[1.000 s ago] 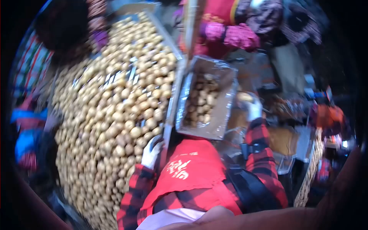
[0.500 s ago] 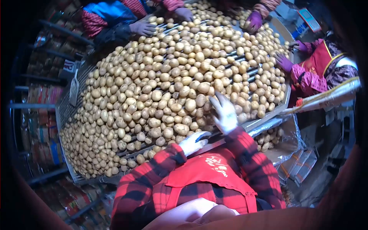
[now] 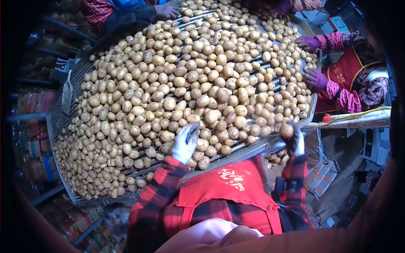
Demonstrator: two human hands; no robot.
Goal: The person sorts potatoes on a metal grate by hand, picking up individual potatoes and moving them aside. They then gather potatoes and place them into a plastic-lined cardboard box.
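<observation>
1. Up front in the head view, the left hand (image 3: 185, 142), in a white glove, lies open and flat, fingers stretched out together, palm down on the near edge of a pile of potatoes (image 3: 190, 84).
2. The pile spreads away from that hand in every forward direction and covers a slatted metal table (image 3: 253, 148), whose rim runs just below the wrist.
3. The right hand (image 3: 295, 144), also gloved, is closed around a single potato (image 3: 287, 130), with the fingers curled up about it.
4. That potato sits at the top of the right hand, just off the corner of the table and just beside the outermost potatoes of the pile.
5. Below and a little inward of the right hand, a plastic-lined box (image 3: 314, 147) holds a few more potatoes.
6. Beyond the right hand, a co-worker's purple glove (image 3: 316, 79) touches the far side of the pile, and a second purple glove (image 3: 307, 42) rests further up.
7. Well beyond the left hand, another person's dark glove (image 3: 166, 10) lies on the far end of the pile.
</observation>
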